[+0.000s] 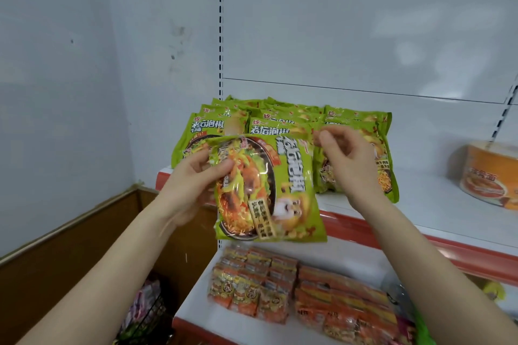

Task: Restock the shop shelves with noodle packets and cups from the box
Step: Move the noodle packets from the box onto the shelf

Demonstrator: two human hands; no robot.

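My left hand (pixel 193 185) grips a green noodle packet (pixel 269 190) by its upper left corner and holds it upright in front of the middle shelf (pixel 420 199). My right hand (pixel 350 165) hovers at the packet's upper right corner with its fingers loosely curled and nothing plainly held. Behind them, several matching green packets (pixel 213 126) stand in rows at the shelf's left end, with more of them (pixel 384 131) behind my right hand. An orange noodle cup (pixel 487 176) lies on its side at the far right of the same shelf. No box is in view.
The lower shelf (pixel 196 302) carries rows of small orange snack packets (pixel 252 288). A brown wooden panel (pixel 70 246) runs along the white wall on the left. Below it, a dark wire basket (pixel 148 314) holds pink packets. The shelf has a red front strip (pixel 364 227).
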